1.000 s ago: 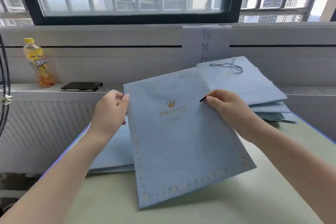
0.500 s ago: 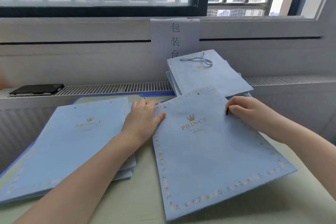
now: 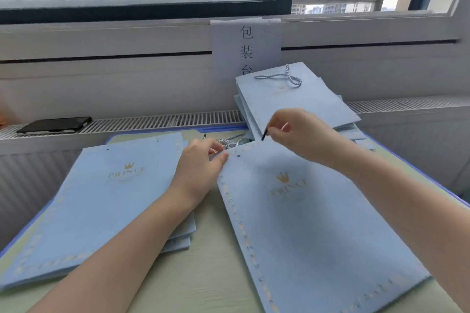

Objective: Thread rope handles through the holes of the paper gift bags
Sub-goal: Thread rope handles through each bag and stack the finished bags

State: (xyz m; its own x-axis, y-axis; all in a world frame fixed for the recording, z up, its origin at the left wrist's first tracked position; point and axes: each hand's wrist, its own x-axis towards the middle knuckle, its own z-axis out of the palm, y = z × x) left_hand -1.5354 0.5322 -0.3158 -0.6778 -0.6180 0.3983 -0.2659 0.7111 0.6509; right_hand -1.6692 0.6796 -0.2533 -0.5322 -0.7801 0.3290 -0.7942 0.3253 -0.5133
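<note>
A flat light-blue paper gift bag [image 3: 305, 223] with a gold crown print lies on the table in front of me. Its top edge has a punched hole [image 3: 238, 156]. My left hand [image 3: 201, 168] pinches the bag's top left corner beside that hole. My right hand [image 3: 300, 134] hovers over the bag's top edge and pinches the black tip [image 3: 264, 134] of a rope handle. A bundle of grey-blue ropes [image 3: 230, 142] lies just beyond the bag, between my hands.
A stack of unthreaded blue bags [image 3: 106, 201] lies to the left. Bags with a rope handle [image 3: 282, 76] lean on the radiator ledge behind. A paper sign [image 3: 245, 46] hangs on the wall. A black phone [image 3: 54, 124] lies on the ledge at left.
The bag has come down flat onto the table and shifted right. My right hand lifted off it to its top edge with the rope tip. My left hand moved to the top left corner.
</note>
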